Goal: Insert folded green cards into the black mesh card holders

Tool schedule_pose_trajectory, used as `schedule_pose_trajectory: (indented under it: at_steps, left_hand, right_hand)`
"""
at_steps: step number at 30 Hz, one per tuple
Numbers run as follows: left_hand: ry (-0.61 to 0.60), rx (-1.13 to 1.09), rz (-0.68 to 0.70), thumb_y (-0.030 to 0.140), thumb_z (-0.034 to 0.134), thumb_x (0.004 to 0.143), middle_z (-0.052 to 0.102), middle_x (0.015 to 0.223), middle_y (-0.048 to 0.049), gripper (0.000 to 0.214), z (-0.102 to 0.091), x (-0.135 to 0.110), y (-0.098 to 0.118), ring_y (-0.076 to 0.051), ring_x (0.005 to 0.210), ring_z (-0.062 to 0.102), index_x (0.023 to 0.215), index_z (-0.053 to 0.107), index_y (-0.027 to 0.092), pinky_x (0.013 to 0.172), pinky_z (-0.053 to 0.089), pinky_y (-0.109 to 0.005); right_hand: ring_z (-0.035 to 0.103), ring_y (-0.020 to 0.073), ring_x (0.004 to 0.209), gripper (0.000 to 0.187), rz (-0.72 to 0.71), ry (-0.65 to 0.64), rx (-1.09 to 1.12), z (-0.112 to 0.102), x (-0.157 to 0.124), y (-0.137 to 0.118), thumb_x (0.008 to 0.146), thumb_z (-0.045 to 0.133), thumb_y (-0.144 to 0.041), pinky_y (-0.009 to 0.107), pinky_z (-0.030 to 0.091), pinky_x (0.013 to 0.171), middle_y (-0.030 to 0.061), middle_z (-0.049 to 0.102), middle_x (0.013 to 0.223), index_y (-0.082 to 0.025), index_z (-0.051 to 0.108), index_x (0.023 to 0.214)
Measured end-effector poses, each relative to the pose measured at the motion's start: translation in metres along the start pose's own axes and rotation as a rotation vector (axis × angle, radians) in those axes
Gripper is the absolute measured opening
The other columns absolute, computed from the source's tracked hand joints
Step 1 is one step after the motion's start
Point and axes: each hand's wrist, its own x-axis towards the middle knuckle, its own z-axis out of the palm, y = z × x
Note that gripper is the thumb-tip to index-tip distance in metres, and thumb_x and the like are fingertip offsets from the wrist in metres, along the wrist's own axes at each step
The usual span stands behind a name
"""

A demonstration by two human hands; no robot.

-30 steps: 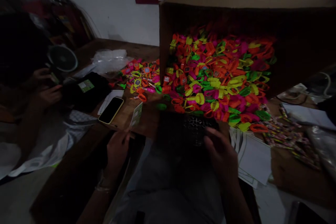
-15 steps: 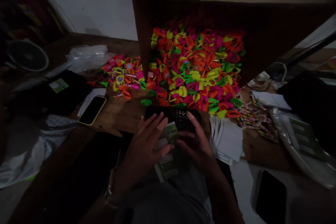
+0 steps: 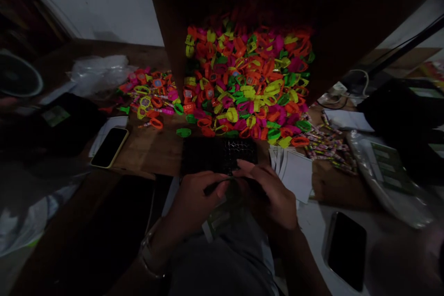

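Note:
My left hand [image 3: 194, 201] and my right hand [image 3: 272, 196] meet over my lap at the table's near edge, both closed on a green-and-white printed card [image 3: 222, 215]. Just beyond my fingers lies a dark patterned tray [image 3: 218, 155] on the wooden table [image 3: 152, 150]. Behind it, a heap of neon orange, pink, yellow and green plastic toy watches [image 3: 246, 83] spills out of a large cardboard box [image 3: 340, 23] lying on its side.
A smaller pile of watches [image 3: 149, 97] and a clear plastic bag [image 3: 97, 71] lie at the left. A yellow-cased phone [image 3: 109, 147] sits front left, white cards [image 3: 294, 171] and a dark phone [image 3: 347, 247] to the right. Printed strips [image 3: 328, 145] lie right of the heap.
My left hand came in from the left with the card and met my right hand. Both hands went from spread fingers to closed on the card. The view shifted right and down.

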Motion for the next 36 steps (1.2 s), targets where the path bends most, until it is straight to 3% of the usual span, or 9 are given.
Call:
schedule_pose_trajectory:
  at_steps: [6,10,14,17,20,23,27,32,36]
  left_hand:
    - [0.021,-0.044,-0.158,0.027,0.06,0.081,0.077,0.085,-0.004,0.021,0.004,-0.001,0.001,-0.019,0.077,0.07,0.09,0.077,0.019,0.069,0.051,-0.027]
    - [0.02,-0.064,-0.227,0.027,0.057,0.081,0.077,0.089,-0.0034,0.022,0.01,-0.003,0.0,-0.02,0.081,0.071,0.089,0.077,0.021,0.073,0.052,-0.029]
    - [0.024,-0.057,-0.272,0.027,0.054,0.081,0.077,0.084,-0.0038,0.023,0.019,-0.006,-0.004,-0.02,0.077,0.07,0.084,0.076,0.02,0.069,0.051,-0.029]
    - [0.045,-0.116,-0.284,0.031,0.052,0.083,0.076,0.085,-0.0049,0.026,0.023,-0.01,-0.01,-0.021,0.079,0.069,0.085,0.075,0.02,0.072,0.052,-0.03]
    - [0.014,-0.335,-0.376,0.038,0.05,0.086,0.075,0.092,-0.007,0.03,0.024,-0.017,-0.021,-0.022,0.089,0.068,0.091,0.073,0.019,0.078,0.053,-0.032]
    - [-0.057,-0.634,-0.534,0.042,0.054,0.087,0.073,0.093,-0.0087,0.031,0.023,-0.023,-0.029,-0.021,0.088,0.067,0.092,0.071,0.017,0.075,0.053,-0.03]
    - [-0.141,-0.962,-0.696,0.04,0.072,0.073,0.065,0.075,-0.0035,0.028,0.025,-0.023,-0.025,-0.012,0.068,0.06,0.08,0.066,0.014,0.063,0.048,-0.022]
    - [-0.017,-1.17,-0.746,0.037,0.078,0.066,0.059,0.071,0.0009,0.029,0.029,-0.024,-0.012,-0.009,0.067,0.057,0.076,0.062,0.015,0.062,0.046,-0.018]
    - [0.034,-1.097,-0.747,0.034,0.075,0.068,0.061,0.071,0.0004,0.024,0.027,-0.025,-0.004,-0.01,0.065,0.057,0.079,0.064,0.016,0.06,0.047,-0.02]
  right_hand:
    - [0.066,0.0229,0.104,0.063,-0.268,-0.061,-0.247,-0.002,-0.016,-0.001,0.094,0.053,-0.012,0.039,0.052,0.089,0.0088,0.071,0.116,-0.025,0.03,0.151]
    - [0.06,0.0241,0.12,0.062,-0.254,-0.102,-0.23,0.004,-0.031,-0.001,0.096,0.045,-0.009,0.038,0.053,0.093,0.0141,0.066,0.125,-0.015,0.023,0.153]
    - [0.059,0.0238,0.122,0.061,-0.19,-0.107,-0.223,0.017,-0.047,0.002,0.097,0.04,-0.007,0.037,0.055,0.094,0.0141,0.065,0.125,-0.016,0.02,0.154]
    - [0.06,0.0247,0.121,0.059,-0.091,-0.086,-0.202,0.024,-0.058,0.003,0.097,0.041,-0.011,0.038,0.057,0.093,0.0124,0.064,0.129,-0.022,0.025,0.153]
    - [0.058,0.0279,0.123,0.06,-0.07,-0.104,-0.12,0.024,-0.062,0.002,0.096,0.044,-0.012,0.042,0.057,0.094,0.0116,0.061,0.132,-0.024,0.027,0.152]
    - [0.057,0.0274,0.123,0.057,-0.183,-0.14,-0.09,0.019,-0.055,-0.001,0.096,0.044,-0.011,0.042,0.058,0.094,0.0138,0.066,0.125,-0.018,0.031,0.151]
    - [0.064,0.0261,0.112,0.031,-0.398,-0.171,-0.192,0.015,-0.043,-0.002,0.095,0.044,-0.008,0.043,0.056,0.095,0.0165,0.072,0.108,-0.006,0.06,0.122]
    - [0.066,0.0255,0.107,0.026,-0.485,-0.17,-0.273,0.013,-0.033,-0.002,0.095,0.042,-0.008,0.044,0.056,0.094,0.0129,0.074,0.102,-0.007,0.063,0.111]
    - [0.066,0.0268,0.108,0.026,-0.488,-0.172,-0.323,0.013,-0.032,-0.003,0.095,0.041,-0.008,0.049,0.051,0.098,0.0119,0.074,0.1,-0.01,0.061,0.112]
